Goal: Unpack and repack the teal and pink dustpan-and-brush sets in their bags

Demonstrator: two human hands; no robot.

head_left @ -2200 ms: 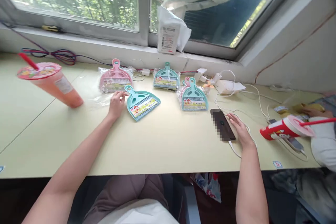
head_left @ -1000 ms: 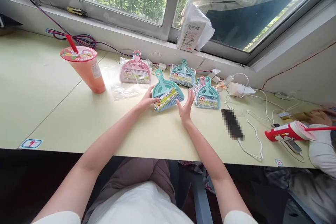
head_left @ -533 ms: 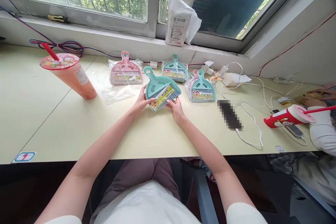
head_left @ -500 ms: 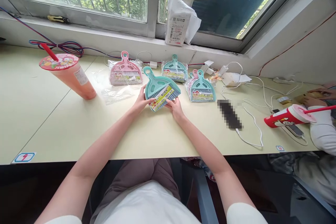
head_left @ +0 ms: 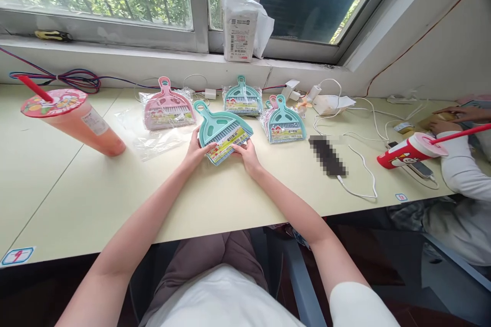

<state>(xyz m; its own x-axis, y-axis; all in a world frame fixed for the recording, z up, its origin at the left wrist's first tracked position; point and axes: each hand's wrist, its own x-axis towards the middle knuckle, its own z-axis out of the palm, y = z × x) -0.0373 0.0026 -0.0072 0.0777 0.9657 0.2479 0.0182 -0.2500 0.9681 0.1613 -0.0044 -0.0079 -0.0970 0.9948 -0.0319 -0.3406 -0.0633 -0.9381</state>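
A mint-green dustpan and brush set (head_left: 218, 125) with a yellow label band is held tilted between my two hands over the table. My left hand (head_left: 197, 152) grips its left edge, thumb on the label. On its lower right side, my right hand (head_left: 247, 156) pinches the edge. Behind it, a pink dustpan set (head_left: 169, 107) lies in a clear wrapper, and a wrapped mint-green set (head_left: 242, 99) is near the wall. To the right are another mint-green set (head_left: 286, 125) and a pink one (head_left: 273, 102) partly hidden behind it.
A loose clear plastic bag (head_left: 153, 145) lies left of my hands. A tall drink cup (head_left: 80, 117) stands at the left. Rightward are a blurred-out phone (head_left: 329, 156) on a white cable, a red cup (head_left: 406, 152), and a co-worker's sleeve (head_left: 462, 168). A box (head_left: 240, 36) stands on the sill.
The camera view has turned a little, so the scene appears shifted left. Both hands keep hold of the same mint-green dustpan set, with little visible change in grip.
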